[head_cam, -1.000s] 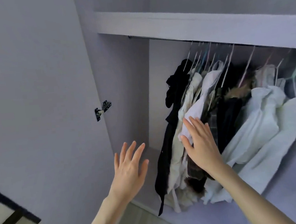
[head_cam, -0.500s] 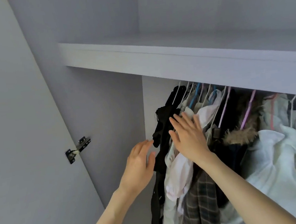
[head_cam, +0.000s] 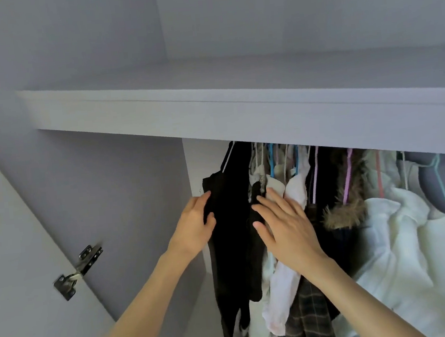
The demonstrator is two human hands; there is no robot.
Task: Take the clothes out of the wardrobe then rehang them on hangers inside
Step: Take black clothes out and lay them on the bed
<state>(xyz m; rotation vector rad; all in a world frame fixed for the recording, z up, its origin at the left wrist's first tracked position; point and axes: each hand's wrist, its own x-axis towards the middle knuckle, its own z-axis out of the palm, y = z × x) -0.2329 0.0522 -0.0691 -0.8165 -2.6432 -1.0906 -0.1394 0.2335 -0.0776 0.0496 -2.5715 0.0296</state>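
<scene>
1. Now, at the wardrobe [head_cam: 135, 176], both hands are on the leftmost garments under the shelf [head_cam: 210, 107].
2. Left hand [head_cam: 194, 228]: thumb and fingers curl round the outer edge of the black garment [head_cam: 229, 222], which hangs at the left end of the row. Looks like a light grip on cloth, not on the hanger.
3. Right hand [head_cam: 284, 227]: fingers straight and spread, laid flat against the pale garments [head_cam: 283, 279] just at 3 o'clock of the black one. It holds nothing; it seems to be pressing the neighbours aside.
4. Judgement on the step: separating the black piece for removal. To do it well, keep the flat hand holding the rest back, then move the gripping hand up toward 12 o'clock to the hanger hook, lift it clear of the rail, and draw it out toward 6 o'clock. Pulling on fabric alone could drag the piece off its hanger or snag the next one.
5. The rail itself is hidden behind the shelf edge; only the hanger necks [head_cam: 316, 170] show, white, blue, pink and teal.
6. Contents of the hanging bay, left to right: black garment, pale pieces, a plaid item [head_cam: 309, 320] low down, a dark coat with fur trim [head_cam: 347, 210], white knitwear [head_cam: 402, 246] toward 3 o'clock. Tightly packed.
7. Nothing can be seen on the shelf above.
8. Door hinge [head_cam: 76, 269] at 9 o'clock; door stands open.
</scene>
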